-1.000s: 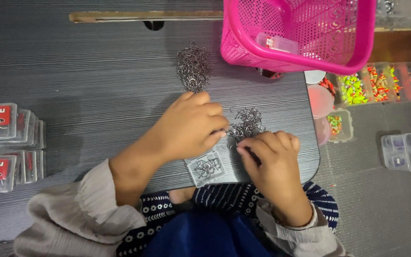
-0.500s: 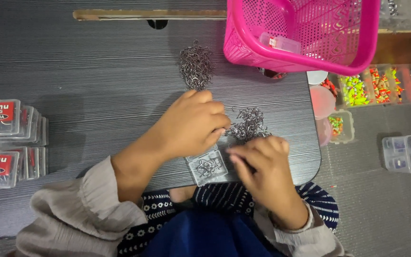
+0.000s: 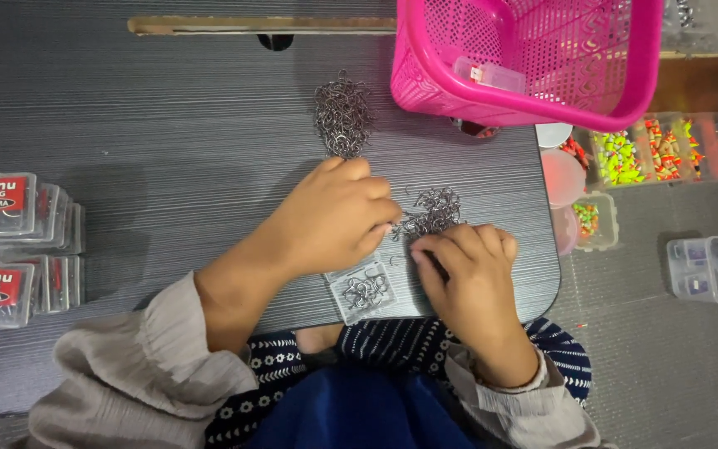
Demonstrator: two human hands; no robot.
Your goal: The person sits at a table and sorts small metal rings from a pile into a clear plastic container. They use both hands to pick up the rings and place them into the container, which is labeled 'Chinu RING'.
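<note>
Both hands, left hand [image 3: 334,216] and right hand [image 3: 464,270], pinch with narrowed fingers at a small heap of grey metal hooks [image 3: 432,209] on the dark grey desk [image 3: 168,141], above a small clear plastic box [image 3: 365,290]

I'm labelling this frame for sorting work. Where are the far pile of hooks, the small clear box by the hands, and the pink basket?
far hook pile [image 3: 342,115], head view, middle of the heap
clear box [image 3: 365,290], head view, its lid
pink basket [image 3: 654,62], head view, right rim
</note>
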